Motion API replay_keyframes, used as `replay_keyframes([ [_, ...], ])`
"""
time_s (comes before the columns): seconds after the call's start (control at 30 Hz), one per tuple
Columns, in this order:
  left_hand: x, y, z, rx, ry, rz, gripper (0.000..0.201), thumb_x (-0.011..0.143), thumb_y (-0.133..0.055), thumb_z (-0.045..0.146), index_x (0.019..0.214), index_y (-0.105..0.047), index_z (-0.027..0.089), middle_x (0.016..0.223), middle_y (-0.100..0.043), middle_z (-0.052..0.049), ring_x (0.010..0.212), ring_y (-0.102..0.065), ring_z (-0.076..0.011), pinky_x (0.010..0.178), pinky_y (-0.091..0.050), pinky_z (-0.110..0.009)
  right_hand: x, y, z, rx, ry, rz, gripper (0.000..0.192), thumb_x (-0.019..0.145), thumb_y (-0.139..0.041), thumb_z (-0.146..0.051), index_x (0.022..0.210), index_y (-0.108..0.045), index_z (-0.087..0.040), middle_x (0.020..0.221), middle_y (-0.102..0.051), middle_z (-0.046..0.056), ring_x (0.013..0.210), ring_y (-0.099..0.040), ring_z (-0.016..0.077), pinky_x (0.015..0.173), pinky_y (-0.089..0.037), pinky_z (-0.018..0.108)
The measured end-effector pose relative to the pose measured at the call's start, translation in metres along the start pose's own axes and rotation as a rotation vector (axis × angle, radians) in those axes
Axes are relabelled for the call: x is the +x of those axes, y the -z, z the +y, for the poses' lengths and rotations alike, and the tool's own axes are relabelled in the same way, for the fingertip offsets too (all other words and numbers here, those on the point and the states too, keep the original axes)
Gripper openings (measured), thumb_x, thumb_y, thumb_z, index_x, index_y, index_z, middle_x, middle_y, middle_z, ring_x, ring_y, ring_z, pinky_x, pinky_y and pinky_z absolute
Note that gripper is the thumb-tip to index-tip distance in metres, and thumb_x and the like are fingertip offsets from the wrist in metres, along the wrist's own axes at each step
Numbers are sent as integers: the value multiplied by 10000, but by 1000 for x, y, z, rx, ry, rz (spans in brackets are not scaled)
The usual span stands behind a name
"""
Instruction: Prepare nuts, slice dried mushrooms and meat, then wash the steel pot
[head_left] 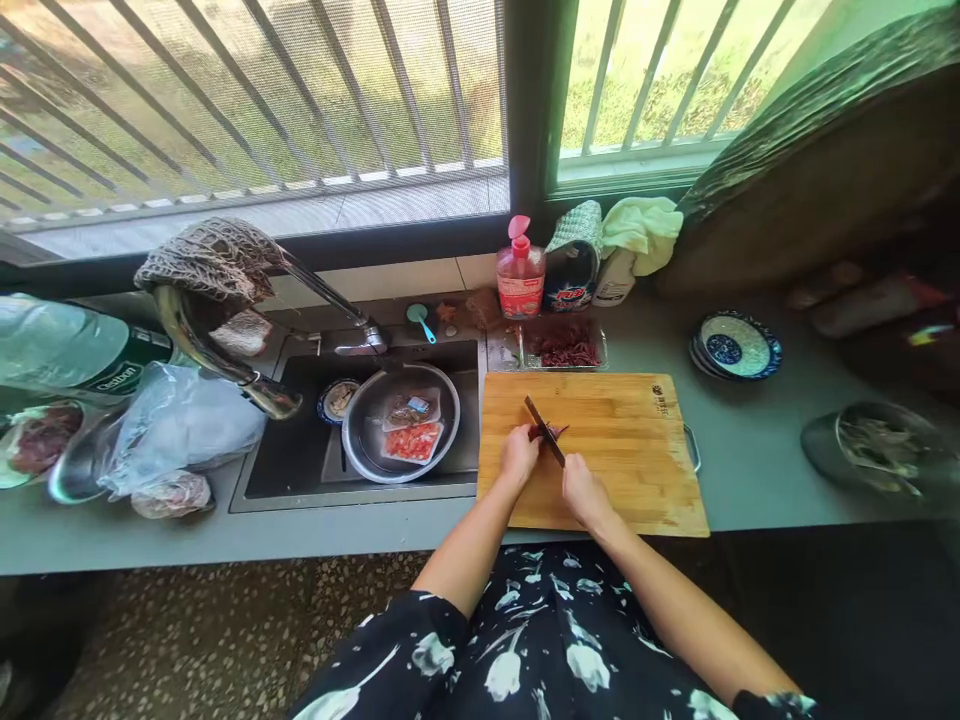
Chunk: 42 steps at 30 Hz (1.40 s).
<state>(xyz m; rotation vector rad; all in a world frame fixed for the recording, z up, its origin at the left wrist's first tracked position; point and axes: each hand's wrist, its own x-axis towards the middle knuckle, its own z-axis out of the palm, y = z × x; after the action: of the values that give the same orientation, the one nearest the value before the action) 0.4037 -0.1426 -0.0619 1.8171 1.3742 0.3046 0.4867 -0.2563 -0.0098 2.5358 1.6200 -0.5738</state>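
My right hand [586,490] grips the handle of a kitchen knife [541,427], whose dark blade slants up and to the left over a wooden cutting board [622,450]. Beneath and beside the blade lies a small purple-red vegetable [559,431], too small to name for sure. The fingers of my left hand [520,452] are closed on its left end, right against the blade. Just behind the board stands a clear plastic tray [602,350] holding dark red shredded pieces [562,346].
Left of the board, a sink [292,465] holds a metal bowl [350,440] with packed food [412,442]. A curved faucet [259,385] arches over it. Soap bottle [520,280], stacked blue-patterned bowls [765,345] and a pot [825,440] stand around. A plastic bag [187,420] lies far left.
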Motion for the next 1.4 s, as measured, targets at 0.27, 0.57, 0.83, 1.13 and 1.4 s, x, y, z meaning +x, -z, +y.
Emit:
replay_keyframes([
  [0.27,1,-3,-8,-68,89,-4,150,691,-623,276,794,-650,171,788,-651,-43,725,-576,-141,638,-394,-222,-21,-5,3,66,-51,-46,173,845,-289,-119,908,-450,-132,889,-490,82,691,-548,136,587,-357,256],
  [0.57,-7,5,-5,-244,77,-19,167,748,-556,241,865,-643,159,850,-664,-48,779,-598,-131,712,-426,-224,-4,13,18,191,-55,82,150,865,-322,-215,882,-457,-151,888,-498,55,694,-502,108,590,-308,232],
  [0.83,3,27,-8,-147,127,-138,216,737,-533,122,922,-642,146,866,-656,-59,783,-594,-142,731,-442,-235,-19,7,14,315,84,200,150,849,-336,-200,818,-475,-156,801,-510,40,707,-475,116,598,-307,225],
  [1.13,30,27,3,202,-403,-164,167,731,-574,254,840,-684,191,838,-560,-76,872,-510,-191,772,-389,-272,-17,-16,38,353,30,265,147,824,-324,-202,752,-448,-170,764,-500,39,702,-464,131,625,-331,243],
  [1.4,33,24,6,191,-342,-255,174,750,-538,292,764,-676,187,815,-560,-79,860,-498,-184,789,-367,-246,-26,-11,42,412,53,283,152,824,-324,-220,776,-461,-176,766,-509,37,717,-480,140,638,-348,244],
])
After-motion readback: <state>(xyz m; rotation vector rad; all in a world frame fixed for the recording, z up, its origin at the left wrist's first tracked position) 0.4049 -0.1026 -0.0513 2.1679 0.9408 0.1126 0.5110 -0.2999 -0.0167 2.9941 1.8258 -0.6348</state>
